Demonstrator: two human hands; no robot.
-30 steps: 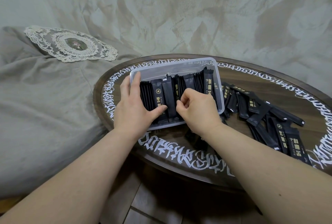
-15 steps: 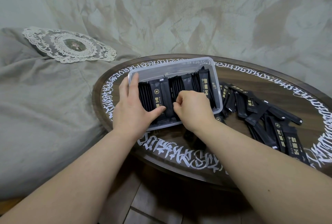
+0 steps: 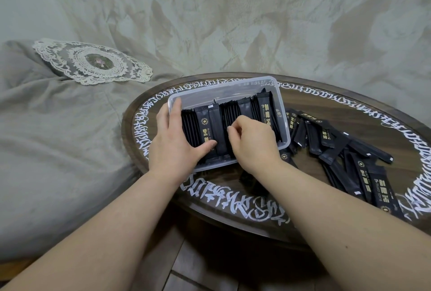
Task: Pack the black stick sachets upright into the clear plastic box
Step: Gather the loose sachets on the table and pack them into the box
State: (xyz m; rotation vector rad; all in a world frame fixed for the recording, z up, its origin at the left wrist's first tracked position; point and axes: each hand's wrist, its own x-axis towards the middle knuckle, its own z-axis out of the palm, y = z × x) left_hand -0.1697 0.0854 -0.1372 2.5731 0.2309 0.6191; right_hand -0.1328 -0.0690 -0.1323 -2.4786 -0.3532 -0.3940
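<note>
Left hand (image 3: 173,148) flat against glossy sachets (image 3: 210,129); right hand (image 3: 251,141) fingers pinching 1; clear box (image 3: 283,118).

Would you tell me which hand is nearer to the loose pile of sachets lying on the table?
Right. The right hand works inside the clear box, nearer the loose pile; the left hand is at the box's far end.

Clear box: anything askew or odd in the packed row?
Mostly tidy. In the clear plastic box, one sachet near the left hand lies face-up across the edge-on row. The right hand works beside it. Loose sachets remain on the table.
</note>
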